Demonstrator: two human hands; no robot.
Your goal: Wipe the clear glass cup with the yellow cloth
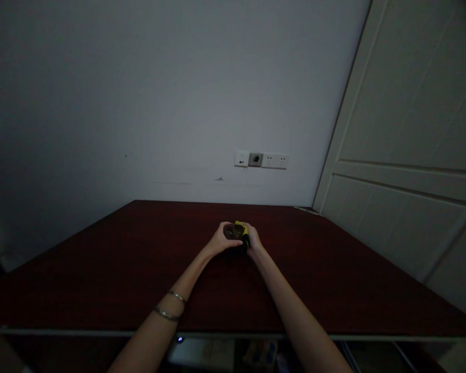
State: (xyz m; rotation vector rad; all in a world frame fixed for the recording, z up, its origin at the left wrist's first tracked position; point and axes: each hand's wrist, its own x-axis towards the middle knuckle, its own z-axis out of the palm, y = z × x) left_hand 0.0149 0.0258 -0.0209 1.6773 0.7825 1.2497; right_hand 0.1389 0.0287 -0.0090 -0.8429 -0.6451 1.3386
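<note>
Both my hands meet over the middle of a dark red table [140,248]. My left hand [218,240] curls around a small, round, see-through object [229,231] that looks like a glass or jar, its thumb toward me. Against its right side is a yellow-and-black item [245,236], soft-looking like a cloth or glove, too dark and small to name surely. Closed on that item is my right hand [253,238], with most of its fingers hidden behind it. The two things touch or overlap between my hands.
Beyond the table's far edge is a pale wall with a row of sockets [261,160]. A white panelled door [404,155] stands along the right. Under the near edge, a shelf holds a pale flat object [205,355] and boxes [261,354].
</note>
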